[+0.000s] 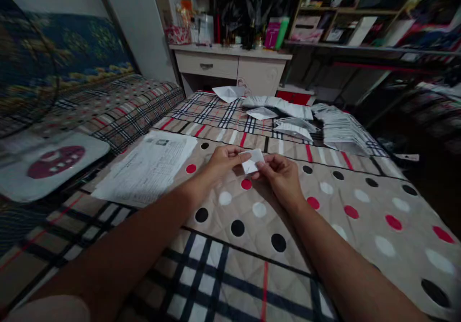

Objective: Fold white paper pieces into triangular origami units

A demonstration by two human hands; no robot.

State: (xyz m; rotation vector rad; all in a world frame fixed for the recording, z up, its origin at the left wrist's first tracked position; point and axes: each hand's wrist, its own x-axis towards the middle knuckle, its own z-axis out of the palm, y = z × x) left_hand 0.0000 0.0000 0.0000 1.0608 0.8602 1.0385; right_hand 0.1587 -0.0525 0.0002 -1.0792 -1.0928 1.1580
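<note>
A small folded piece of white paper (253, 160) is held up between both hands, above the dotted band of the bedspread. My left hand (227, 160) pinches its left edge between thumb and fingers. On the right, my right hand (279, 170) grips the lower right corner, thumb on top. The paper looks like a flat square with a crease line near its bottom. To the left of my left hand lies a stack of printed sheets (151, 166). Beyond the hands sit folded paper boats (262, 113) and a long row of folded papers (344, 127).
The bedspread (237, 264) has plaid and dotted bands. A white stool or folding table with a red oval (55, 162) stands at the left. Past the bed are a white dresser (205, 65) with bottles on top and a shelf (345, 12) crowded with things.
</note>
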